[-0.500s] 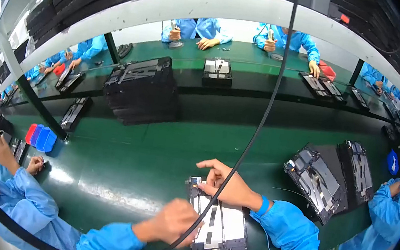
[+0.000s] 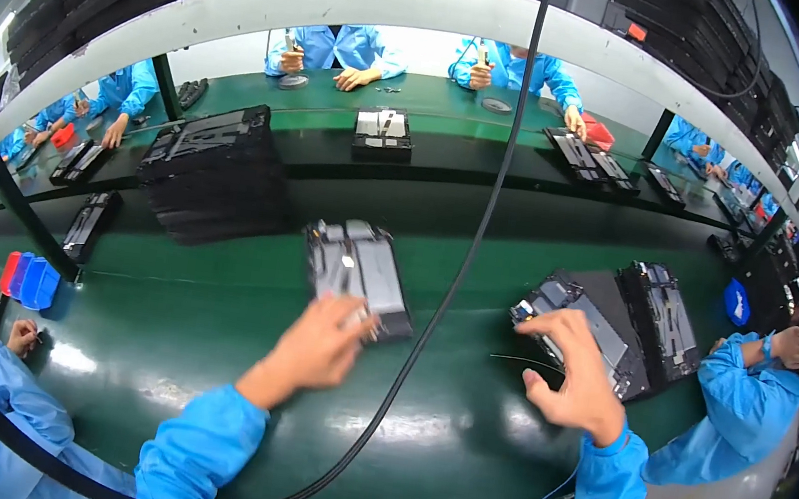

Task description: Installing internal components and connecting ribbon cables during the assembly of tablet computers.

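My left hand (image 2: 319, 338) is at the near edge of a tablet-like electronic assembly (image 2: 364, 270), its fingers curled against it. The assembly has grey plates, cables and a dark frame, and it lies on the green tabletop, slightly blurred. To the right, my right hand (image 2: 577, 376) hovers with thumb and fingers apart, holding nothing. It is nearest to another opened assembly (image 2: 602, 322) and partly covers it. That one rests tilted on a black foam tray (image 2: 609, 289), beside a further assembly (image 2: 665, 320).
A stack of black trays (image 2: 213, 169) stands at the back left, under a shelf rail (image 2: 350, 9). Red and blue bins (image 2: 37, 283) are at the left. A black cable (image 2: 481, 240) hangs across the view. Co-workers in blue sit on both sides and opposite.
The assembly in front of me has moved away from the near edge toward the table's middle, with my left hand at it. My right hand has left it and moved right. The view has shifted.
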`<state>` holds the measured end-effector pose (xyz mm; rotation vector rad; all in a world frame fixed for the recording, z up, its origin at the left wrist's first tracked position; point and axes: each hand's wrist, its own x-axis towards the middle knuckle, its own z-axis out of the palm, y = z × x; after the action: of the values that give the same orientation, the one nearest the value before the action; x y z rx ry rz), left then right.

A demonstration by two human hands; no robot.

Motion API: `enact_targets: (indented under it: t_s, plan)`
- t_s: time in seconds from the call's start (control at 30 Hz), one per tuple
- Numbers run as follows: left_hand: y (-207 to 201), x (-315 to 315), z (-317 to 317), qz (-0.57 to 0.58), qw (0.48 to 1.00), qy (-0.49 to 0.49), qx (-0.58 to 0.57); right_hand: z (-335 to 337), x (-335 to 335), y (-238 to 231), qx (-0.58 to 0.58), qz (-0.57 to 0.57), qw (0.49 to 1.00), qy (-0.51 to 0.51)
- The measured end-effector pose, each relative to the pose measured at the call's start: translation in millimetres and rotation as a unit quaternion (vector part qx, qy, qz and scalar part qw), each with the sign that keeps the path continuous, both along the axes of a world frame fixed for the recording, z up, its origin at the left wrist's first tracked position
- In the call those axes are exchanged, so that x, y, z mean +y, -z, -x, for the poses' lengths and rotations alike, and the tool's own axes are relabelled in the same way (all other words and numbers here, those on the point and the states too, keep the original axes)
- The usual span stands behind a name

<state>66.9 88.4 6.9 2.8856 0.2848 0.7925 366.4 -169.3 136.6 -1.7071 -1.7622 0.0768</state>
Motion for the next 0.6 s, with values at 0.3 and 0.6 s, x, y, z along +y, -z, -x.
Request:
enact_targets:
  t_s: [0.3, 0.6]
  plan:
    - [38, 121, 3, 0.052, 0.974, -0.196, -0.102, -102, -67, 61, -0.177, 0.246, 0.935, 0.182]
    - [18, 48, 14, 0.099, 0.964, -0.220, -0.110, -88, -53, 44, -0.121, 0.130, 0.944, 0.277]
